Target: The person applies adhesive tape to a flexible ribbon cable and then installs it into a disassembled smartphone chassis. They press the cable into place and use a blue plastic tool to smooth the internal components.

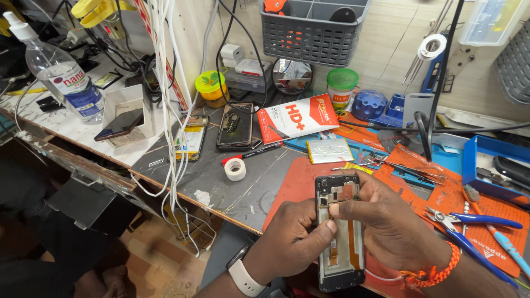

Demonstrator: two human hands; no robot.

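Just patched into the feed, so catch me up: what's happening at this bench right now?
A person holds an opened black phone with its back cover off over the orange work mat. The left hand grips its left edge, thumb pressing on the inner frame. The right hand wraps the right side, fingers near the top by the camera area. Blue-handled pliers lie on the mat to the right, and a silver flat battery and a small white tape roll lie behind.

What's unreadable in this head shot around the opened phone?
- Opened black phone frame: both side edges hidden by the left hand and right hand.
- Blue-handled pliers: handle ends cut off by the right edge.
- Grey plastic basket: contents cut off by the top edge.
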